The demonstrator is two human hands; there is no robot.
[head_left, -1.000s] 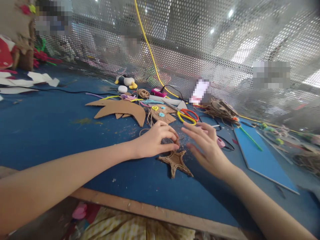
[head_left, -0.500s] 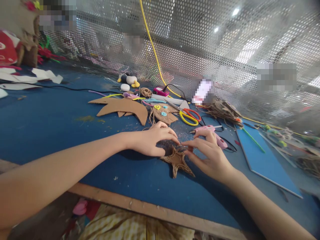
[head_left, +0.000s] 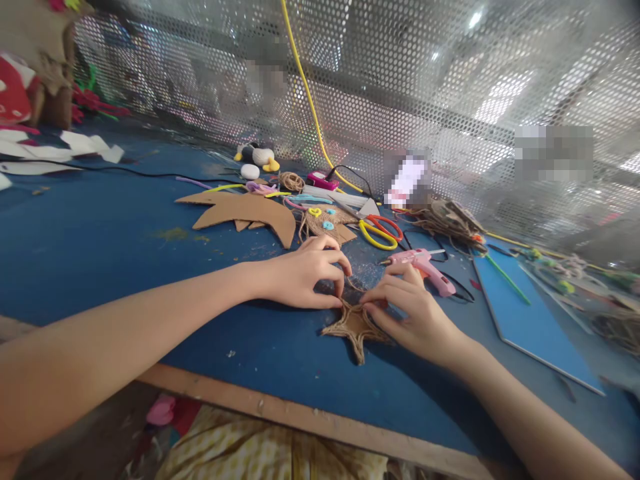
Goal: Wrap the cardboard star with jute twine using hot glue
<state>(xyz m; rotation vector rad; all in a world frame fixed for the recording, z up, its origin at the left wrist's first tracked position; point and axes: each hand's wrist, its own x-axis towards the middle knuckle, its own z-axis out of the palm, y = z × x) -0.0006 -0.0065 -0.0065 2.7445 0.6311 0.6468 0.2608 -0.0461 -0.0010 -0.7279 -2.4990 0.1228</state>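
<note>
A small cardboard star (head_left: 356, 325) edged with rows of brown twine lies on the blue table near its front edge. My left hand (head_left: 315, 272) pinches the star's upper left part between thumb and fingers. On the other side, my right hand (head_left: 407, 303) grips the star's upper right point. A thin loose strand of twine (head_left: 356, 285) curves up between the two hands. Just behind my right hand rests a pink glue gun (head_left: 425, 265), its nozzle pointing left.
Scissors (head_left: 379, 232) with yellow and orange handles, a cardboard crescent (head_left: 245, 212) and a twine-wrapped piece (head_left: 325, 223) lie behind my hands. A blue board (head_left: 535, 320) is at right. A lit phone (head_left: 406, 180) leans against the perforated metal screen (head_left: 350, 80).
Both hands have closed in on the star, which has turned slightly. My left thumb now meets its upper edge, and my right fingers have moved onto its right point.
</note>
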